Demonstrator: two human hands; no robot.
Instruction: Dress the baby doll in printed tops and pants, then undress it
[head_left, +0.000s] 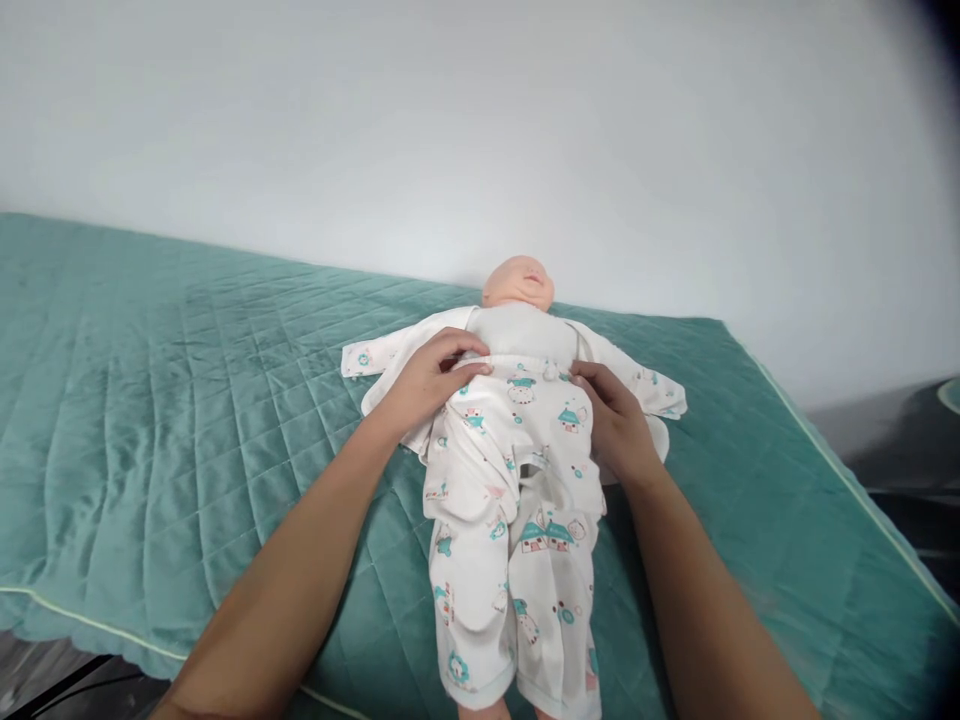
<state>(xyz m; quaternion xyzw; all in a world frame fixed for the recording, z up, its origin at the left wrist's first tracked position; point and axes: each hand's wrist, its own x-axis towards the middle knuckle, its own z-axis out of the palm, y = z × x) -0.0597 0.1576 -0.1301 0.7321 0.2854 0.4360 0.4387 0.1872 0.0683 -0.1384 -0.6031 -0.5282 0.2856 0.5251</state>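
Observation:
A baby doll (519, 283) lies on its back on a teal quilted mattress (187, 400), head toward the wall. It wears white patterned trousers (517, 520), and an open white patterned jacket (390, 355) is spread under it. My left hand (427, 385) grips the trousers' waistband at the doll's left-of-frame hip, fingers curled over the edge. My right hand (619, 425) holds the waistband on the other side, fingers closed on the fabric. The doll's bare torso (525, 330) shows above the waistband.
A plain white wall (480, 130) rises right behind the mattress. The mattress edge with pale piping (847, 480) runs down the right side, with dark floor beyond. The near edge drops off at the bottom left.

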